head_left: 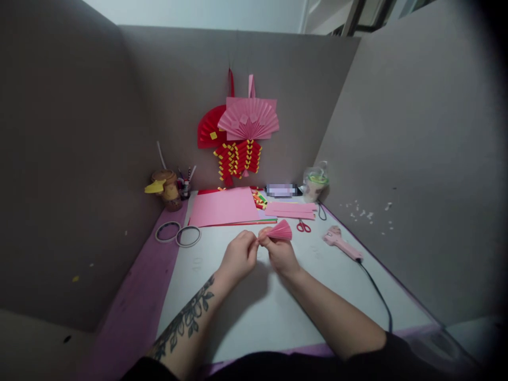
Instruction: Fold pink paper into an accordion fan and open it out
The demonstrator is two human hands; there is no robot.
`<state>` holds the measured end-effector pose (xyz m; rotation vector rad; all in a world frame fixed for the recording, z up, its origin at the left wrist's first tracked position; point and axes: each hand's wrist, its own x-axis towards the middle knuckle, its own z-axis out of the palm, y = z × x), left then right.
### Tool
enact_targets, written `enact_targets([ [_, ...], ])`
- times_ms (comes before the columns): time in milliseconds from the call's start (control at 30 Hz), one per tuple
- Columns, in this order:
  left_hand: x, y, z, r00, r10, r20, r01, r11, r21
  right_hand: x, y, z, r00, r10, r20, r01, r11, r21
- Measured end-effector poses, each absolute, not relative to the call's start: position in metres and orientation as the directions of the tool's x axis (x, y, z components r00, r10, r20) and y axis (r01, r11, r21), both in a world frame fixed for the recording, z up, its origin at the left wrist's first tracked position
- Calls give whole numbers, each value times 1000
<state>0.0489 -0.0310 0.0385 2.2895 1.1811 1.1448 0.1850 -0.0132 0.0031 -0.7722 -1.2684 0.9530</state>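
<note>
A small pleated pink paper fan (280, 230) is held above the white tabletop (246, 312). My right hand (280, 254) pinches its narrow folded end, with the pleats spreading up and to the right. My left hand (239, 256) meets it from the left, its fingertips pinched on the same folded end. Both hands hover near the middle of the table, just in front of a stack of pink paper sheets (224, 207).
Two tape rings (178, 233) lie at the left. Red scissors (304, 226), pink paper strips (291, 210) and a pink glue gun (340, 242) with a black cord sit at the right. Pink and red fan decorations (240, 135) hang on the back partition. A pen holder (170, 188) stands back left.
</note>
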Motion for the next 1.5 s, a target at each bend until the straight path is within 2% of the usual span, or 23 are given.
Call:
enact_targets([
  [300, 42, -22, 40, 386, 851, 355, 518, -519, 680, 205, -2, 20, 161, 912, 376, -272, 407, -872],
  [500, 42, -21, 41, 429, 845, 319, 501, -517, 694, 205, -6, 30, 148, 925, 351, -376, 381, -845],
  [700, 44, -22, 36, 397, 837, 377, 526, -544, 654, 199, -8, 24, 110, 919, 380, -351, 393, -850],
  [800, 43, -23, 38, 365, 826, 429, 573, -563, 596, 197, -7, 18, 72, 924, 376, -314, 379, -870],
  [933, 40, -22, 39, 342, 819, 461, 620, -565, 545, 200, -3, 19, 138, 928, 345, -315, 372, -873],
  [1167, 37, -13, 31, 366, 835, 411, 556, -550, 623, 211, 1, 23, 213, 896, 390, -283, 438, -853],
  [1367, 36, -11, 29, 322, 832, 452, 641, -543, 543, 209, 0, 21, 210, 891, 403, -244, 447, -861],
  [1500, 36, -13, 29, 312, 841, 442, 623, -532, 573, 211, 0, 24, 235, 877, 420, -269, 474, -838],
])
